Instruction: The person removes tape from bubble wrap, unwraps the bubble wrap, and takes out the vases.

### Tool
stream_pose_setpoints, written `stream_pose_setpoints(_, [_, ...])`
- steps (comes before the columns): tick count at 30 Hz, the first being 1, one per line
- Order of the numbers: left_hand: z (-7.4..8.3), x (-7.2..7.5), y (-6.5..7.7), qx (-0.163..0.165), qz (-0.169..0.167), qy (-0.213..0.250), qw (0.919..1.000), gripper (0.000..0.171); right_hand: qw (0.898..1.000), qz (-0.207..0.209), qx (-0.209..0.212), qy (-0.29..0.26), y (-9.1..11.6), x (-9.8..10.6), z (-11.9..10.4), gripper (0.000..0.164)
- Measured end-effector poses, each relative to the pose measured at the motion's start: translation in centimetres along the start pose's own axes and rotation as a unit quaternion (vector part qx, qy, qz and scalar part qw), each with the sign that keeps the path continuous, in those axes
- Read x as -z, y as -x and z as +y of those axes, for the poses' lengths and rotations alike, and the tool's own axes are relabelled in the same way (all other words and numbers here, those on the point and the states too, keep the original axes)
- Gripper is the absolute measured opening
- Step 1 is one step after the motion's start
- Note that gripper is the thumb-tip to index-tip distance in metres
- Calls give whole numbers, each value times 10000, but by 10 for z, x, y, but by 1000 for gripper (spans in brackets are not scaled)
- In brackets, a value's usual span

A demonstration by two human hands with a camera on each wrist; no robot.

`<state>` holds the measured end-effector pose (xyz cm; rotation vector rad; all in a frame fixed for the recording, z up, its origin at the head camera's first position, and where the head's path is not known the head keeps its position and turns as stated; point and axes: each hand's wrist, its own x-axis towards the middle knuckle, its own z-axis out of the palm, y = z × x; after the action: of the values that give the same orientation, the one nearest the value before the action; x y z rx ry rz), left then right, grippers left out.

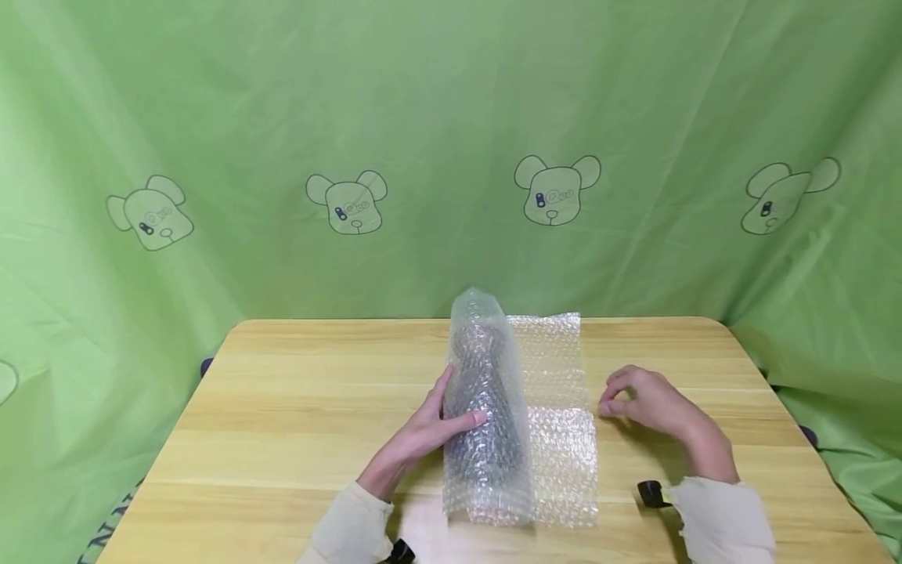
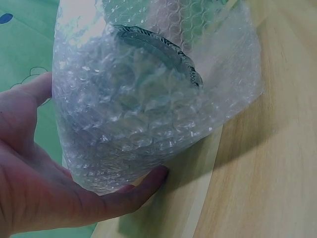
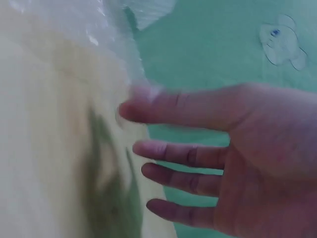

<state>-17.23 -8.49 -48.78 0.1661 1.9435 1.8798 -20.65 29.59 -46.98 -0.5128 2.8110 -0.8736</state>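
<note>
Left hand (image 1: 426, 429) grasping a vase (image 1: 489, 450) in bubble wrap (image 1: 561, 462), right hand (image 1: 651, 403) relaxed and empty just beside the wrap's edge, wooden table (image 1: 317, 376) beneath, green cloth (image 1: 451, 94) behind.

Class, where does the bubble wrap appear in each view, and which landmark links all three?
Head: bubble wrap just right of centre, lower half.
Left wrist: bubble wrap fills much of the upper and middle left.
Right wrist: bubble wrap at top left.
Shared landmark: green curtain.

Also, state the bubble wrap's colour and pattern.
The bubble wrap is clear with whitish glints, in a round-bubble pattern; the left wrist view shows it best.
</note>
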Motion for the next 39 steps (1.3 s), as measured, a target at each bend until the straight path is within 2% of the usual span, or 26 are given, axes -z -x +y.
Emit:
stream_pose_setpoints(4, [-1, 0, -1, -11, 10, 10, 10000, 112, 9989, 454, -66, 54, 7, 14, -1, 24])
stream_pose_setpoints(8, [-1, 0, -1, -13, 23, 32, 10000, 112, 9960, 877, -94, 147, 14, 29, -12, 32])
stream_pose_setpoints(12, [0, 1, -1, -38, 29, 13, 10000, 111, 9892, 1405, 418, 8, 10, 30, -30, 36])
stream_pose_setpoints(14, [0, 1, -1, -65, 9, 12, 10000, 111, 9859, 1531, 671, -84, 6, 26, -38, 41])
stream_pose_setpoints(16, [0, 1, -1, -95, -22, 15, 10000, 110, 9870, 1397, 770, -213, 1, 19, -44, 48])
stream_pose_setpoints(20, [0, 1, 0, -109, -46, 28, 9999, 111, 9934, 795, 737, -385, -6, 3, -50, 61])
stream_pose_setpoints(27, [-1, 0, 1, -103, -85, 50, 9999, 112, 9962, -9, 676, -548, -14, -23, -54, 73])
stream_pose_setpoints(33, [0, 0, 0, -102, -72, 35, 9999, 112, 9967, -165, 633, -481, -18, -34, -55, 81])
stream_pose_setpoints(39, [-1, 1, 0, -65, -57, 30, 10000, 112, 9965, -237, 688, -403, -19, -43, -54, 79])
